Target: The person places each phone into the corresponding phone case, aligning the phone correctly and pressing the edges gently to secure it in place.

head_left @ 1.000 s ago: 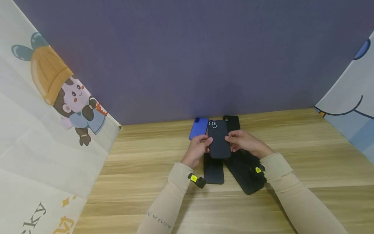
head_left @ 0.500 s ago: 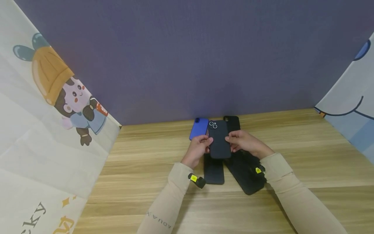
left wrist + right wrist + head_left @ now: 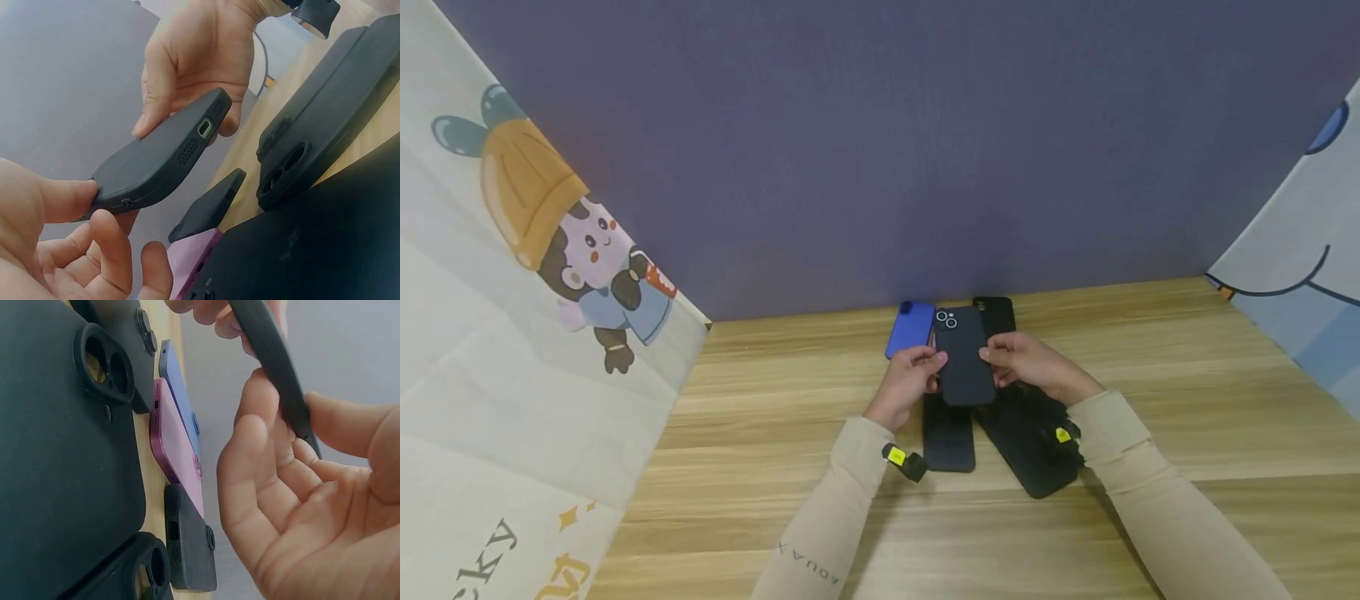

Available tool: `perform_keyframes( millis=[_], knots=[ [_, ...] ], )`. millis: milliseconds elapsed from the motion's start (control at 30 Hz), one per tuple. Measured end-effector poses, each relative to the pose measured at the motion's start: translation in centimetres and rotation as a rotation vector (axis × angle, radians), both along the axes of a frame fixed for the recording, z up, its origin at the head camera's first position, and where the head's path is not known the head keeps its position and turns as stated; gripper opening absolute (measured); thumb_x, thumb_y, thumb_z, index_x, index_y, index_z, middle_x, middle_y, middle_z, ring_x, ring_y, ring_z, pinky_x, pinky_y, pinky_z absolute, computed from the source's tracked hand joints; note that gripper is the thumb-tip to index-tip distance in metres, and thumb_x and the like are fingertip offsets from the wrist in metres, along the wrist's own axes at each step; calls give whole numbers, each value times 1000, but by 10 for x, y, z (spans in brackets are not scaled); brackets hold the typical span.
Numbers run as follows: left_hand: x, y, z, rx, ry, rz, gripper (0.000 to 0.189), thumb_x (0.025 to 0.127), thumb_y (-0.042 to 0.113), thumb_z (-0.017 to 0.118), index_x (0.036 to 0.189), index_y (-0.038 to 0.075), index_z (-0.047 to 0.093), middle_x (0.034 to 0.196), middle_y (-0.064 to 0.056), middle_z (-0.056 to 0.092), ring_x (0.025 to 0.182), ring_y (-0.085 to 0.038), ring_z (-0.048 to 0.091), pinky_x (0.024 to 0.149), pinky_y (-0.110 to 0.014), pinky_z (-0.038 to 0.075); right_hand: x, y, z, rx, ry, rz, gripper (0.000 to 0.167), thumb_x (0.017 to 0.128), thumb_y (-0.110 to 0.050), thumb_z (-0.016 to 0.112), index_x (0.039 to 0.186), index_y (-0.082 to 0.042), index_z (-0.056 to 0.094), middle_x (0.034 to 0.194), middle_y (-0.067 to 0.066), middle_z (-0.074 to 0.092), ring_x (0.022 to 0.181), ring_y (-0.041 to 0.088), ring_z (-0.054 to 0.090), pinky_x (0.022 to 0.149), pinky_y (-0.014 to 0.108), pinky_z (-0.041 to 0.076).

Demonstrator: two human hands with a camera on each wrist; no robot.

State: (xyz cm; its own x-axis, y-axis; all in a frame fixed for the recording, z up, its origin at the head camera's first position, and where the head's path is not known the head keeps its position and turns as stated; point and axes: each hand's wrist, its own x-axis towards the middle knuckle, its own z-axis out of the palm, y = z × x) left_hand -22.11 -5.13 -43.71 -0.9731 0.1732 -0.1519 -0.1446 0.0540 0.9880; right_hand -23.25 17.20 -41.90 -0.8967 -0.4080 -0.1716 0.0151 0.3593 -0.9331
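Observation:
A phone in a black case (image 3: 964,371) is held up off the table, its back with two camera rings facing the head camera. My left hand (image 3: 901,383) pinches one long edge, thumb on the back. Opposite it, my right hand (image 3: 1037,367) grips the other edge between thumb and fingers. In the left wrist view the held phone (image 3: 156,156) shows its charging port and speaker holes at the bottom end. From the right wrist view the phone (image 3: 270,359) is seen nearly edge-on, with the right fingers (image 3: 250,469) curled beneath it.
Behind the held phone lie a blue phone (image 3: 912,330), a pink phone (image 3: 178,440) and a black phone (image 3: 997,313). Nearer are a flat black piece (image 3: 949,437) and larger black cases (image 3: 1037,462) with camera cut-outs. A grey-purple panel (image 3: 925,150) closes the back of the wooden table (image 3: 760,467).
Both hands keep their grip. The held phone and the right thumb have shifted very slightly to the right; everything else stays in place.

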Motion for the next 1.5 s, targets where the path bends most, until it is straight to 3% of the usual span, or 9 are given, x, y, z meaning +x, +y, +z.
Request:
perform_keyframes(
  millis=[667,1200,1367,1500],
  knots=[
    [3,-1,3,1,-6,-27,27,100,20,66,117,-2,67,81,4,64,59,-10,50,64,-23,51,0,4,3,11,29,-32,21,108,-14,50,107,6,55,82,0,59,74,13,61,71,29,57],
    [4,-6,4,35,19,-73,31,102,17,63,120,-8,66,86,-1,68,63,-12,54,64,-22,51,-4,17,6,30,64,-68,24,110,-15,46,88,-4,45,81,2,41,75,17,56,76,34,57],
    [2,-7,2,29,12,-74,33,102,17,63,123,-9,64,83,0,65,60,-10,53,63,-22,50,-10,34,3,-15,40,-109,24,110,-16,46,88,-5,49,78,-1,48,71,12,54,72,29,55],
    [1,-9,0,17,6,-73,32,102,17,63,123,-7,64,83,0,66,62,-11,54,63,-22,50,-12,53,3,8,18,-141,27,111,-21,44,89,-6,49,79,-2,50,71,13,54,74,32,54]
  ],
)
